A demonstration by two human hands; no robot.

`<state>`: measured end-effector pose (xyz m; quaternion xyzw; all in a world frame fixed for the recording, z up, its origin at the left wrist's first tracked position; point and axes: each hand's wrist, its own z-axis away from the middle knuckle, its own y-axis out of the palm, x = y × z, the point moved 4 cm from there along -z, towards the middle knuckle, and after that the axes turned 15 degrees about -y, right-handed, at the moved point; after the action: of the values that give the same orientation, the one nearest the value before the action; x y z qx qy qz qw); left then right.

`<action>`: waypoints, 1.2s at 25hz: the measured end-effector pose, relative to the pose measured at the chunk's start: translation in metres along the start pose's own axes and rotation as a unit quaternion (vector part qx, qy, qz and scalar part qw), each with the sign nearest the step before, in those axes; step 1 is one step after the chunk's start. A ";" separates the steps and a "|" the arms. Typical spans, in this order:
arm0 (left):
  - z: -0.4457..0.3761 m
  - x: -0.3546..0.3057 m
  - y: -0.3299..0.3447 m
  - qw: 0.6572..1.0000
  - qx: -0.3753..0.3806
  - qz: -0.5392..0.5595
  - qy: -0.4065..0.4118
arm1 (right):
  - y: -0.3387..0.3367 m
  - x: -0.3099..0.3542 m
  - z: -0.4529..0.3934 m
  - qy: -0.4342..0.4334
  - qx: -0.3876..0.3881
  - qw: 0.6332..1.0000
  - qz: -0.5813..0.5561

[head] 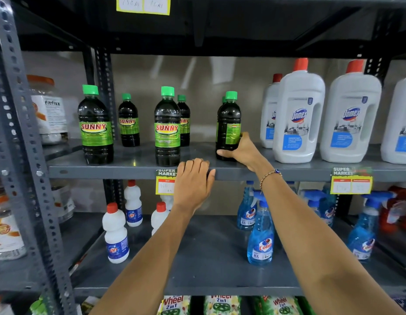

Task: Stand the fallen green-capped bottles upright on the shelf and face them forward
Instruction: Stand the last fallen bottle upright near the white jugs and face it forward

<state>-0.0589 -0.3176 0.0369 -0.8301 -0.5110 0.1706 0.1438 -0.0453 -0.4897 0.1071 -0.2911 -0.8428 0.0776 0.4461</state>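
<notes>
Several dark green-capped SUNNY bottles stand upright on the grey middle shelf (133,165). The front left bottle (95,126) and the front middle bottle (167,128) show their labels forward, each with a smaller-looking bottle behind. My right hand (242,151) is wrapped around the lower part of the right bottle (228,123). That bottle is upright, its label turned partly to the left. Another green cap peeks out behind it. My left hand (194,180) rests on the shelf's front edge, fingers curled over the lip, holding no bottle.
Large white Domex jugs (298,114) with red caps stand close to the right of the held bottle. A fitfizz jar (49,110) sits at far left. Below are small white bottles (115,233), blue spray bottles (261,235) and price tags (165,183) on the shelf edge.
</notes>
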 end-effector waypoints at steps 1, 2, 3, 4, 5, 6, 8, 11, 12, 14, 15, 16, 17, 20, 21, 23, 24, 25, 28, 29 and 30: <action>0.000 0.000 0.000 1.000 -0.002 0.000 -0.001 | 0.000 -0.001 -0.001 0.001 0.000 1.000 -0.014; 0.000 0.000 0.000 1.000 -0.003 0.002 0.000 | -0.001 -0.002 -0.002 0.006 -0.003 0.999 -0.032; 0.000 0.000 0.000 1.000 -0.005 0.003 0.002 | -0.003 -0.003 -0.003 0.010 -0.008 0.999 -0.048; 0.001 0.000 0.001 1.000 -0.007 0.005 0.003 | -0.004 -0.003 -0.002 0.010 -0.017 0.999 -0.048; 0.001 0.000 0.001 1.000 -0.007 0.007 0.001 | -0.004 -0.002 -0.001 0.002 -0.028 0.999 -0.025; 0.000 0.001 0.001 1.000 -0.004 0.007 -0.001 | -0.004 0.000 0.000 -0.005 -0.035 0.999 0.015; 0.000 0.000 0.000 1.000 -0.001 0.006 0.000 | -0.002 0.001 0.000 -0.016 -0.020 0.999 0.036; 0.001 0.000 0.000 1.000 -0.013 0.009 0.005 | -0.002 0.000 0.000 -0.005 0.005 1.000 -0.027; 0.001 0.000 0.000 1.000 -0.018 0.010 0.005 | -0.003 0.000 0.001 -0.006 -0.009 1.000 -0.014; 0.001 0.000 0.000 1.000 -0.023 0.008 0.004 | -0.004 0.002 0.004 -0.026 -0.037 0.998 0.054; 0.001 0.000 -0.001 1.000 -0.023 0.007 0.003 | -0.002 0.004 0.005 -0.033 -0.034 0.997 0.066; 0.001 -0.001 -0.001 1.000 -0.023 0.007 0.003 | -0.001 0.005 0.005 -0.032 -0.019 0.998 0.055; 0.001 0.000 -0.002 1.000 -0.022 0.009 0.003 | 0.001 0.004 0.002 -0.024 0.000 1.000 0.021; 0.002 -0.001 -0.001 1.000 -0.018 0.016 0.002 | -0.001 0.001 0.002 -0.007 0.015 0.999 -0.033; 0.002 0.000 -0.001 1.000 -0.016 0.016 -0.001 | -0.002 0.000 0.002 -0.006 -0.003 1.000 -0.023; 0.001 0.001 -0.001 1.000 -0.013 0.015 -0.004 | -0.004 -0.001 0.004 -0.001 -0.037 0.999 0.009; 0.001 0.000 -0.001 1.000 -0.015 0.015 -0.004 | -0.004 0.000 0.004 0.000 -0.034 0.999 0.000; 0.002 0.000 -0.001 1.000 -0.019 0.016 -0.003 | -0.003 -0.001 0.003 0.005 -0.020 0.999 -0.030; 0.002 -0.001 0.000 1.000 -0.016 0.022 0.003 | -0.003 -0.003 0.001 0.008 0.006 0.999 -0.052; 0.002 0.000 0.000 1.000 -0.017 0.021 0.003 | -0.003 -0.002 0.002 0.001 -0.007 0.999 -0.041; 0.002 0.000 0.000 1.000 -0.017 0.020 0.001 | -0.004 -0.001 0.003 -0.002 -0.024 1.000 -0.016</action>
<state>-0.0599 -0.3174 0.0355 -0.8428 -0.4968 0.1639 0.1263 -0.0491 -0.4930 0.1066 -0.2885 -0.8498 0.0508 0.4382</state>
